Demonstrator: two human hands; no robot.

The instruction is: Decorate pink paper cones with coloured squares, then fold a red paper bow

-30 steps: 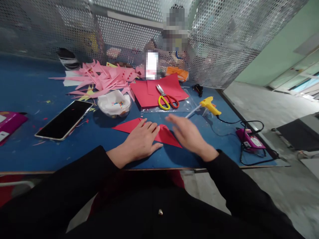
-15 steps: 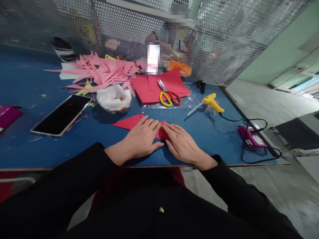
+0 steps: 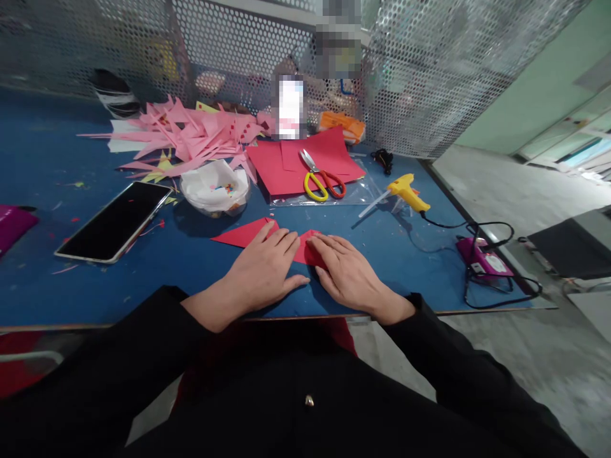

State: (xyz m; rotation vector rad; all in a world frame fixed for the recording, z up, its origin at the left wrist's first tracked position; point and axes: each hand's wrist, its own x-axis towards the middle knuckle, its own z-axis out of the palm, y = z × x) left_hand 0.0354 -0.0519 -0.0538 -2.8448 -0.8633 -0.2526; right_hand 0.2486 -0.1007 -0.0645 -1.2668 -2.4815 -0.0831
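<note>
A piece of folded red paper lies near the front edge of the blue table, its pointed end to the left. Across its middle rests my left hand, palm down, the fingers stretched out and the thumb apart. My right hand lies flat on the paper's right end, fingers extended and close together. A strip of the red paper shows between the hands; the rest is hidden beneath them. Behind the paper are scissors with one yellow and one red handle, lying on red paper sheets.
Left of the hands are a dark-screened phone, a paper-lined bowl with small coloured bits, and a pile of pink paper pieces. At right, a yellow glue gun trails a black cord. A perforated metal panel borders the back.
My left hand has slid slightly left, widening the gap between the hands and exposing more red paper. My right hand stays nearly in place. The whole view has shifted slightly.
</note>
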